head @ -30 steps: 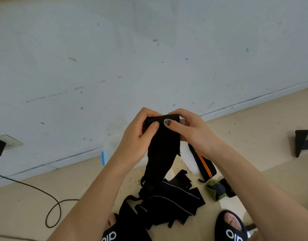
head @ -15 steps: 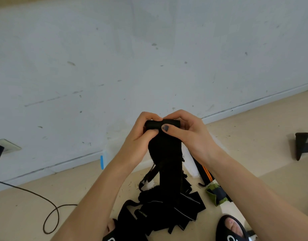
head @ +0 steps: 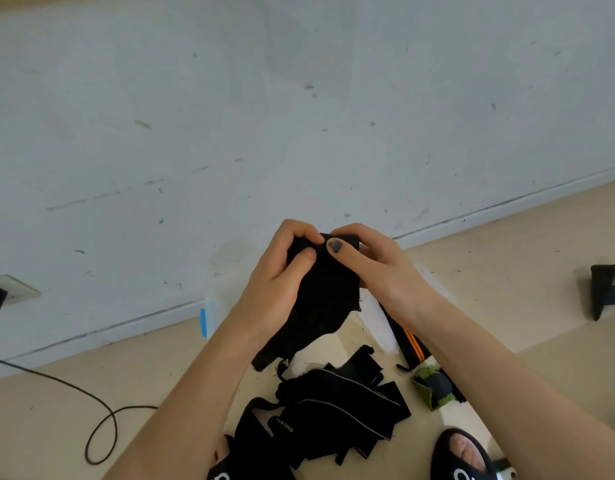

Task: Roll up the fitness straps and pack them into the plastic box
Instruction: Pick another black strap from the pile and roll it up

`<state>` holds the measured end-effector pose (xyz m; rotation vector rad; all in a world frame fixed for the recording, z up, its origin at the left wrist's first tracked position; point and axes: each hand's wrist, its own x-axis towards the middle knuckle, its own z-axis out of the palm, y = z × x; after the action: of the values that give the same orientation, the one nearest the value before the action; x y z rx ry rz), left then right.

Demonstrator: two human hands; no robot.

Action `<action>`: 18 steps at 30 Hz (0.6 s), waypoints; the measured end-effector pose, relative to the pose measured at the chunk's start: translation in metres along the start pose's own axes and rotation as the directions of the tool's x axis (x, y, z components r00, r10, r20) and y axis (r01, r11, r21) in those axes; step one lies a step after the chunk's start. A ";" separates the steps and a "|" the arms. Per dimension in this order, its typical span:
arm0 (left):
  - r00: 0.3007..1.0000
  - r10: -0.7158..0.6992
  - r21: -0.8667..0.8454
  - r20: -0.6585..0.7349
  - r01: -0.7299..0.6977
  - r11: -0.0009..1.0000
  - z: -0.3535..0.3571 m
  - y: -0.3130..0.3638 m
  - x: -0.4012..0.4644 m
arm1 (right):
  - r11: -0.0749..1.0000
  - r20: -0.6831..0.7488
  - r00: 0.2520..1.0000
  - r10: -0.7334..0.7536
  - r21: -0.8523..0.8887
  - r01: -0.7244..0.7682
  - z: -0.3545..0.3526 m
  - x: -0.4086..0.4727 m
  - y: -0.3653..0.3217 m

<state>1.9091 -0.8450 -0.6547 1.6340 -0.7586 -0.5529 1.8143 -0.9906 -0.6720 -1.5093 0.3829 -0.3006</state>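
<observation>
I hold a black fitness strap (head: 320, 299) up in front of the wall. My left hand (head: 275, 282) and my right hand (head: 379, 268) both pinch its rolled top end, thumbs on the near side. Its loose tail hangs down to about knee height. A pile of black straps (head: 334, 407) lies on the floor below. The clear plastic box (head: 219, 303) stands against the wall behind my hands, mostly hidden by them. A black strap with orange stripes (head: 410, 341) and a green and black roll (head: 434, 386) lie to the right.
A black cable (head: 101, 427) loops over the beige floor at left, leading toward a wall socket (head: 11, 289). A dark object (head: 604, 289) stands at the far right. My feet in black sandals (head: 462, 455) are at the bottom edge.
The roll at the top of the strap has grown and the hanging tail has shortened, its lower end lifting off the pile. Both hands stay at the same height.
</observation>
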 end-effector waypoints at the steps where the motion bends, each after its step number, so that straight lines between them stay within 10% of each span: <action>1: 0.999 -0.033 -0.039 0.009 0.033 0.999 0.001 0.000 0.000 | 0.999 0.003 1.000 -0.001 0.036 0.001 0.000 0.000 0.000; 18: 0.993 -0.085 -0.097 0.079 0.093 0.991 0.002 -0.002 0.002 | 0.994 -0.027 0.999 -0.047 0.093 0.050 -0.002 -0.001 0.001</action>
<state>1.9094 -0.8480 -0.6571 1.5667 -0.7038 -0.7082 1.8124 -0.9916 -0.6731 -1.4255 0.3473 -0.3710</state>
